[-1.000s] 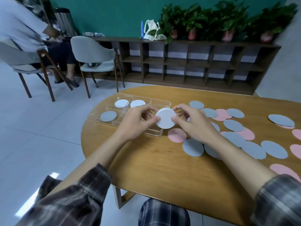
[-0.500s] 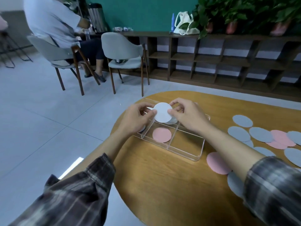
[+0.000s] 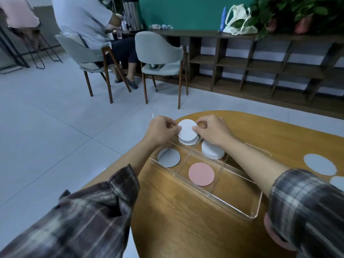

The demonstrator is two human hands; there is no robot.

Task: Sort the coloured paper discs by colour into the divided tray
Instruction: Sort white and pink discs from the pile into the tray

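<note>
1. A grey disc (image 3: pixel 169 157) lies in the tray's (image 3: pixel 232 206) near left compartment.
2. My left hand (image 3: pixel 160 132), over the tray's far left corner, pinches the left edge of a white disc (image 3: pixel 187 132), which is held above a white pile (image 3: pixel 188 142) in the tray.
3. A pink disc (image 3: pixel 201 174) lies in the tray's near middle compartment.
4. My right hand (image 3: pixel 214 132) pinches the white disc's right edge.
5. Loose grey discs (image 3: pixel 320 164) lie right of the tray.

Lit evenly and moderately bright by soft, diffuse indoor light, seemingly from overhead. Only faint, soft-edged shadows on the wooden surface (image 3: pixel 186 229) beneath the forearms. Thin bright highlights along the clear tray (image 3: pixel 204 199) walls, and a mild sheen on the pale floor (image 3: pixel 55 136). Bent strongly toward the frame edges, as seen in the slanting shelf (image 3: pixel 260 60) lines. Stretched and soft at the plaid sleeves (image 3: pixel 83 220) along the bottom. Dark and slightly murky around the plants (image 3: pixel 297 8) at upper right.
</note>
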